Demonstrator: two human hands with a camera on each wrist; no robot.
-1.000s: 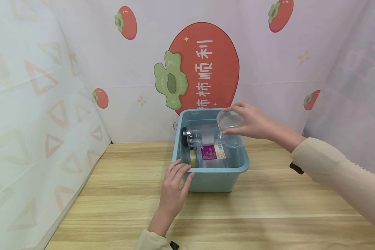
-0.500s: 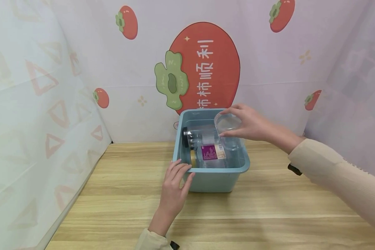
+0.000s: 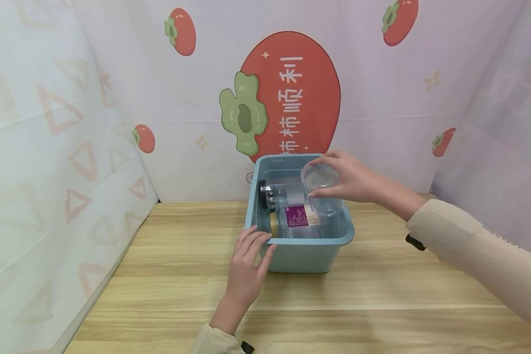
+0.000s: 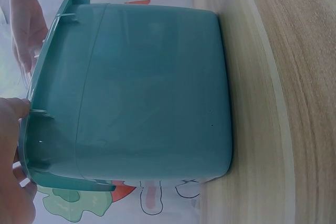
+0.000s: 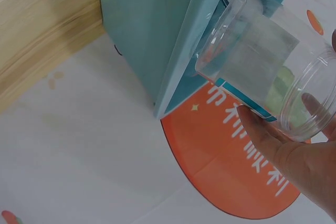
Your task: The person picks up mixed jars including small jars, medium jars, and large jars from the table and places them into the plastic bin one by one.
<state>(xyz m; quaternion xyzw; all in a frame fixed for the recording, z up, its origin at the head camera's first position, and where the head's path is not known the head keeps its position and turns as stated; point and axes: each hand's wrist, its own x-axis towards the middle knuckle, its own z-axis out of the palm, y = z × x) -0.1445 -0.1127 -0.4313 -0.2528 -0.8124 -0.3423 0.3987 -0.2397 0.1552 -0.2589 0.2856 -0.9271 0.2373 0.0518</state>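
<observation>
My right hand (image 3: 347,178) holds a clear plastic jar (image 3: 320,178) by its neck, tilted over the right side of a blue plastic basin (image 3: 305,241). In the right wrist view the jar (image 5: 257,51) shows a screw neck with no lid on it and a label edged in teal. Two more clear jars lie on their sides in the basin: a black-lidded jar (image 3: 274,195), and a yellow-lidded jar (image 3: 297,216) with a purple label. My left hand (image 3: 245,273) grips the basin's near left rim, as the left wrist view of that hand (image 4: 13,156) also shows.
The basin stands on a wood-grain table (image 3: 181,275), near its back edge. A white cloth backdrop (image 3: 194,93) printed with persimmons rises right behind it. More cloth (image 3: 40,196) hangs along the left side.
My right hand has moved slightly left and down with the jar, bringing it lower over the basin. The left hand stays at the rim.
</observation>
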